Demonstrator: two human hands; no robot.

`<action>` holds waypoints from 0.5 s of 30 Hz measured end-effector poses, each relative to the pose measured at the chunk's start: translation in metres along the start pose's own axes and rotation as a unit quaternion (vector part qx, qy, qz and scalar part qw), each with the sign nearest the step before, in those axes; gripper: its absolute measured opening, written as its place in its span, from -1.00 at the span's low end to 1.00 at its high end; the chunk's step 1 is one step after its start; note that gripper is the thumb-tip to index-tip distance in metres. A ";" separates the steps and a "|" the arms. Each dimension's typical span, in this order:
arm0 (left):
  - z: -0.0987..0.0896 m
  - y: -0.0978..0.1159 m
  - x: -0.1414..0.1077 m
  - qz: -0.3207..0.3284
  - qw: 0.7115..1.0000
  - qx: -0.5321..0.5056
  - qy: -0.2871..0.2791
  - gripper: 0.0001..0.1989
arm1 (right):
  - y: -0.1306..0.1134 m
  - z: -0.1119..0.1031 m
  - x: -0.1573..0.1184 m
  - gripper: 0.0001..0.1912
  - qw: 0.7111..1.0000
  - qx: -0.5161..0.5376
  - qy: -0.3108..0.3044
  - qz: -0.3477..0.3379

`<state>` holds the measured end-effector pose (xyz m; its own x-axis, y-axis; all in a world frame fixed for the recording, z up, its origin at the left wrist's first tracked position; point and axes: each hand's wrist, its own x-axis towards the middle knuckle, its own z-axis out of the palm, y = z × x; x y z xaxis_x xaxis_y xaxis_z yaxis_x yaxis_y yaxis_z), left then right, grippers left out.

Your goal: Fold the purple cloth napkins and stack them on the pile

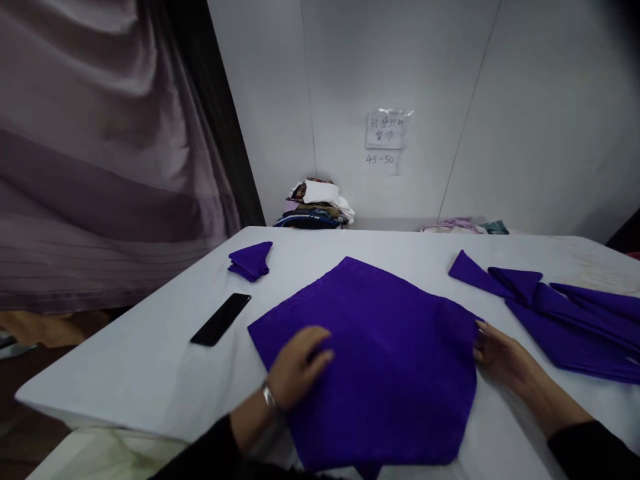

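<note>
A purple cloth napkin [380, 373] lies spread on the white tabletop in front of me, its far corner pointing toward the wall. My right hand [500, 357] pinches the napkin's right corner between thumb and fingers, and the edge there lifts slightly. Over the napkin's left part is my left hand [300, 367], slightly blurred, with thumb and forefinger apart; whether it presses on the cloth I cannot tell. A bracelet [269, 395] circles the left wrist. A small point of purple cloth shows below the napkin's near edge.
A folded purple napkin [251, 260] and a black phone [221, 320] lie left on the white table [165, 373]. More purple napkins [575, 327] are heaped at the right. Stacked clothes [315, 203] stand beyond the far edge, under handwritten paper signs [385, 137]. A curtain [100, 167] hangs left.
</note>
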<state>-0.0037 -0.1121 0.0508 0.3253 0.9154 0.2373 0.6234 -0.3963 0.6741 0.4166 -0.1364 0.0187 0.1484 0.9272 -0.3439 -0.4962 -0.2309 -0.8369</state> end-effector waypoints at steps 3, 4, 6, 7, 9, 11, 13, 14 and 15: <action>0.030 0.033 -0.042 0.084 0.977 -0.004 -0.195 -0.47 | -0.001 0.011 0.005 -0.80 0.999 -0.025 -0.003 0.043; 0.035 0.039 -0.051 0.092 0.966 -0.001 -0.240 -0.46 | -0.001 0.014 0.008 -0.79 0.998 -0.042 0.005 0.049; 0.042 0.043 -0.060 0.091 0.956 0.014 -0.277 -0.46 | -0.001 0.018 0.012 -0.83 0.996 -0.068 0.026 0.049; 0.043 0.043 -0.062 0.087 0.955 0.022 -0.282 -0.49 | -0.003 0.020 0.014 -0.85 0.996 -0.072 0.033 0.044; 0.044 0.041 -0.063 0.085 0.955 0.035 -0.282 -0.60 | -0.006 0.021 0.017 -0.89 0.996 -0.069 0.041 0.027; 0.043 0.038 -0.062 0.095 0.954 0.048 -0.281 -0.73 | -0.011 0.018 0.019 -0.91 0.997 -0.063 0.037 0.010; 0.038 0.036 -0.054 0.108 0.956 0.077 -0.263 -0.82 | -0.016 0.015 0.024 -0.93 0.998 -0.057 0.028 0.000; 0.032 0.035 -0.045 0.115 0.959 0.099 -0.241 -0.83 | -0.019 0.014 0.028 -0.94 0.998 -0.055 0.025 0.001; 0.025 0.034 -0.032 0.117 0.963 0.123 -0.210 -0.82 | -0.023 0.015 0.034 -0.95 0.998 -0.054 0.026 -0.010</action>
<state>0.0247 -0.1563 0.0490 0.7039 0.7099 0.0232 0.6313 -0.6402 0.4379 0.4198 -0.0951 0.0326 0.2026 0.9161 -0.3460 -0.3984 -0.2457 -0.8837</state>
